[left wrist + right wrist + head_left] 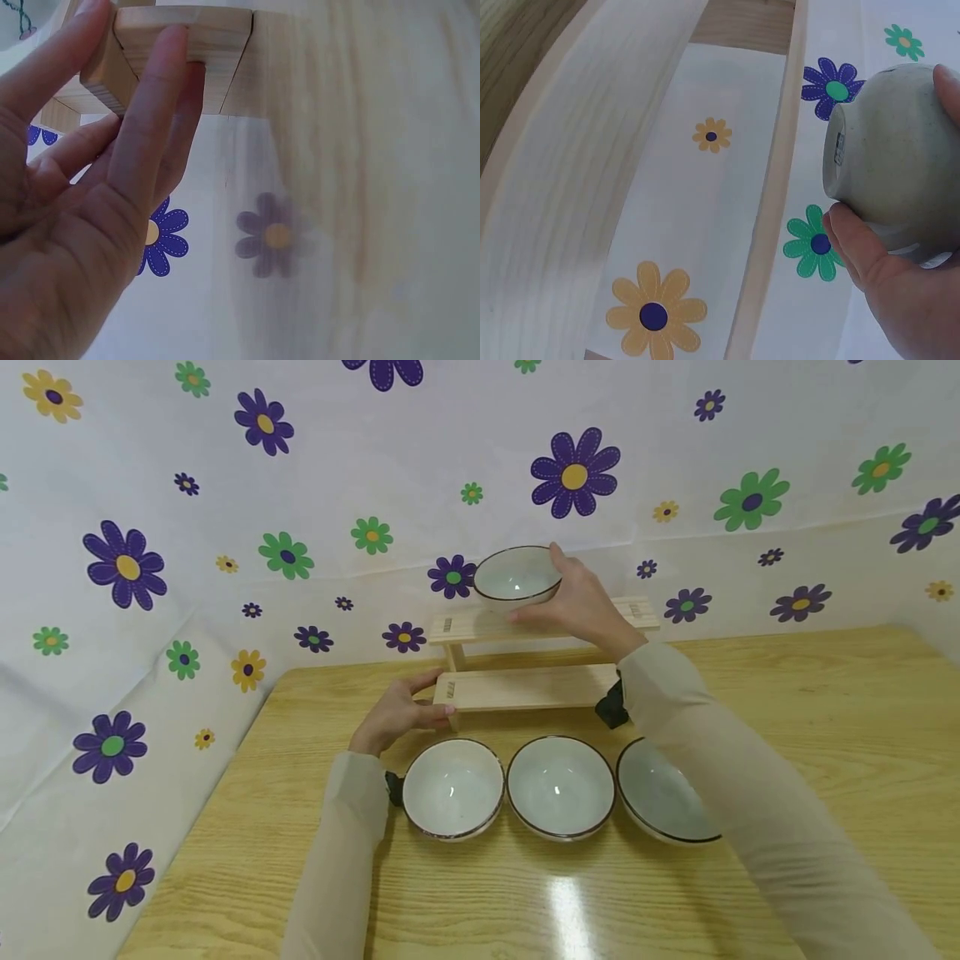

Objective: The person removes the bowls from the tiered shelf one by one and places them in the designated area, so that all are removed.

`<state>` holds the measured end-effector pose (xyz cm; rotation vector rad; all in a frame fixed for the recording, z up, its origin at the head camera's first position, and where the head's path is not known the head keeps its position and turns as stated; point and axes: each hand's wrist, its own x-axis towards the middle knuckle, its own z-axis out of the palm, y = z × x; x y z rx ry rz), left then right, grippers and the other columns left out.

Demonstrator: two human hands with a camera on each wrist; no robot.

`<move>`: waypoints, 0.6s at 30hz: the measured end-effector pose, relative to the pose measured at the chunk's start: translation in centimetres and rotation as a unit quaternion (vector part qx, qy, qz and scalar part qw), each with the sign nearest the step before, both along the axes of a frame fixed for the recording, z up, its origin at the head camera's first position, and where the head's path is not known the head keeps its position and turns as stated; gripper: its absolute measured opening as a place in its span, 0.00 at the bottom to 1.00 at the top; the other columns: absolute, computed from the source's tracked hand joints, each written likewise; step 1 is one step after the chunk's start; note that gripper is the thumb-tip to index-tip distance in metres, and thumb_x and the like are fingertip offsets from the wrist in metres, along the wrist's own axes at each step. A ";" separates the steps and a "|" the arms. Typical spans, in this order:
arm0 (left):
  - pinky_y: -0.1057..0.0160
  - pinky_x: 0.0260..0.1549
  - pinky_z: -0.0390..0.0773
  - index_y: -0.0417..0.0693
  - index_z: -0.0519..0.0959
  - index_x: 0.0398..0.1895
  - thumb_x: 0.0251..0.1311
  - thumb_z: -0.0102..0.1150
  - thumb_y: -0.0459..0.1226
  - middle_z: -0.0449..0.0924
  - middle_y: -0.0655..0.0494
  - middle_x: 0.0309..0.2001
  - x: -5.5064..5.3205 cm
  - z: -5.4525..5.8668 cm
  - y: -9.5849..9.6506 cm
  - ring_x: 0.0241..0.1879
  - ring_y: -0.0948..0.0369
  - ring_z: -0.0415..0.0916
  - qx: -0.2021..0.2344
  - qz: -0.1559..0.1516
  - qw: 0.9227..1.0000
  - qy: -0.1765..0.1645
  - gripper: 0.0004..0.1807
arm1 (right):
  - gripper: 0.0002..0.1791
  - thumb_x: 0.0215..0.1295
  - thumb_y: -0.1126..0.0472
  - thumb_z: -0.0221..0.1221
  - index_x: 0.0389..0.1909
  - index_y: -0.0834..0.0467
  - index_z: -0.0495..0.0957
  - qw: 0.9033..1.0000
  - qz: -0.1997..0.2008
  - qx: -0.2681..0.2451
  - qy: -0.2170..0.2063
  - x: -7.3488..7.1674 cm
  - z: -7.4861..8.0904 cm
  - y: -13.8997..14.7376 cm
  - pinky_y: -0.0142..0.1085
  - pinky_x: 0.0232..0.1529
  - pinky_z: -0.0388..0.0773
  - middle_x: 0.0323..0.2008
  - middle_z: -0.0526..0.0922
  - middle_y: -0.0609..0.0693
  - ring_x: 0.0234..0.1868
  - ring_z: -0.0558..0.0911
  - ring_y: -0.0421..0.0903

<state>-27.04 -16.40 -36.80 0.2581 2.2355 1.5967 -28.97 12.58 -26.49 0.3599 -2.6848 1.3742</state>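
Observation:
My right hand (581,606) grips a white bowl with a dark rim (517,578) by its right side, thumb near the base and fingers at the rim. The bowl is above the upper tier of a two-step wooden rack (532,687). In the right wrist view, the foot of the bowl (900,161) shows apart from the plank. My left hand (401,710) holds the left end of the rack's lower step; the left wrist view shows its fingers around the plank end (217,26).
Three similar bowls stand in a row in front of the rack: a left bowl (453,789), a middle bowl (561,787) and a right bowl (663,793), partly behind my right sleeve. A flower-print cloth (420,468) hangs behind the wooden table (247,860).

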 end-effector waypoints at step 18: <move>0.58 0.50 0.86 0.42 0.54 0.82 0.65 0.66 0.26 0.71 0.34 0.67 -0.1 -0.1 -0.1 0.60 0.42 0.79 -0.003 0.005 1.000 -0.002 0.45 | 0.68 0.56 0.51 0.77 0.82 0.64 0.38 0.999 -0.009 0.030 -0.012 1.3 0.7 2.7 0.56 0.78 0.57 0.78 0.54 0.69 0.75 0.61 0.64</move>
